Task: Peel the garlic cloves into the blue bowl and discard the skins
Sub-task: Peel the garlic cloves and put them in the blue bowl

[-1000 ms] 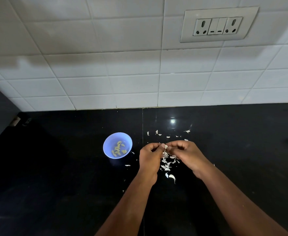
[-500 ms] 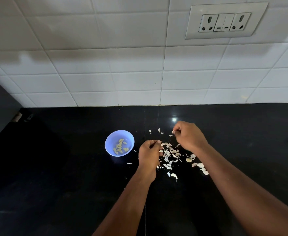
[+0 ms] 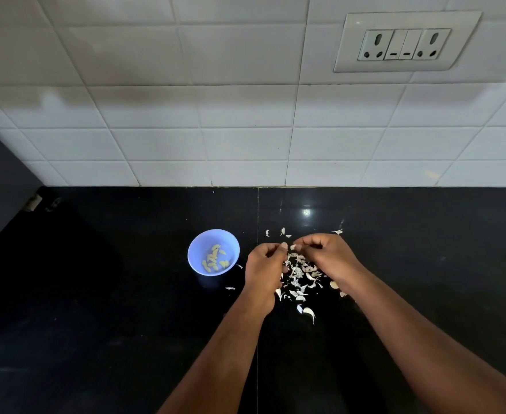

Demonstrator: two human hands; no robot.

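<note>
A: status on the garlic?

B: both hands up over the skin pile, fingertips meeting. Left hand curled, thumb + index pinched on smth small, prob the clove, only a pale bit shows. Right hand fingers also curled, nipping at that same pale bit. Looks like one holds, the other strips.

A: why over the pile?

B: so skins drop in one spot on the tabletop, easier to sweep + bin later. A few strays near the wall side.

A: bowl?

B: blue bowl just left of left hand, close but not touching. Short reach to drop in. Peeled cloves already in it, yellowish.

A: any unpeeled left?

B: maybe a couple by the right wrist, can't tell for sure. Skins not discarded yet.
</note>
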